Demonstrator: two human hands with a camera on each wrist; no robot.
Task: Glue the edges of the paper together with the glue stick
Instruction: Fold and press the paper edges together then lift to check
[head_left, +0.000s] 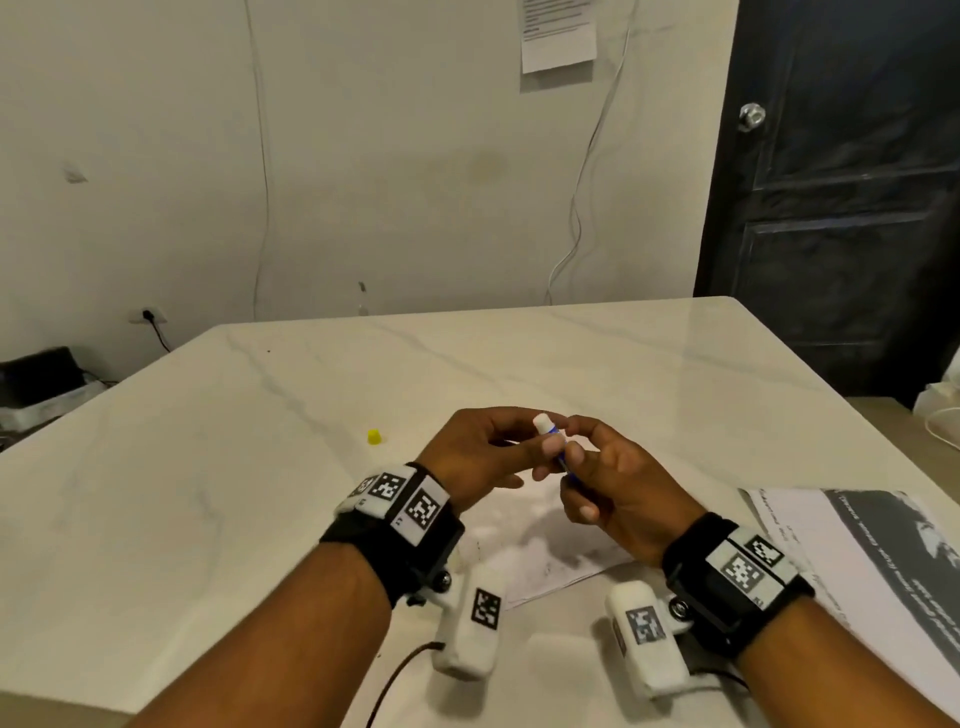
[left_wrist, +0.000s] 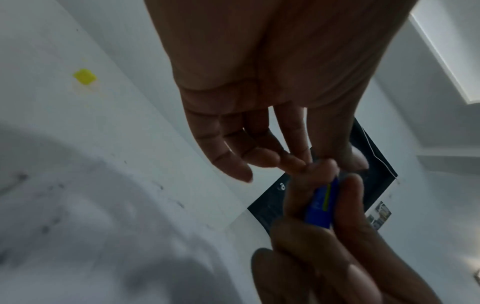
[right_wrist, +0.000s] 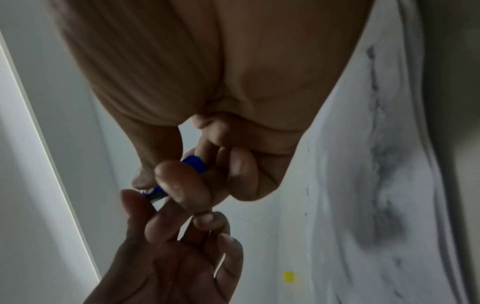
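A blue glue stick (head_left: 551, 429) with its white glue tip bare is held upright above the table, between both hands. My right hand (head_left: 574, 441) grips its blue body (left_wrist: 322, 205) from the right. My left hand (head_left: 543, 439) pinches the upper part, thumb (right_wrist: 182, 185) across the tube (right_wrist: 194, 162). The yellow cap (head_left: 374, 436) stands alone on the table, left of the hands. A crumpled white paper (head_left: 545, 551) lies flat under the hands; my wrists partly cover it.
A printed sheet with a dark picture (head_left: 857, 561) lies at the right near the table's edge. The marble table (head_left: 260, 493) runs back to a wall. A dark door (head_left: 841, 208) stands at the back right. The cap shows in both wrist views (left_wrist: 84, 76) (right_wrist: 288, 276).
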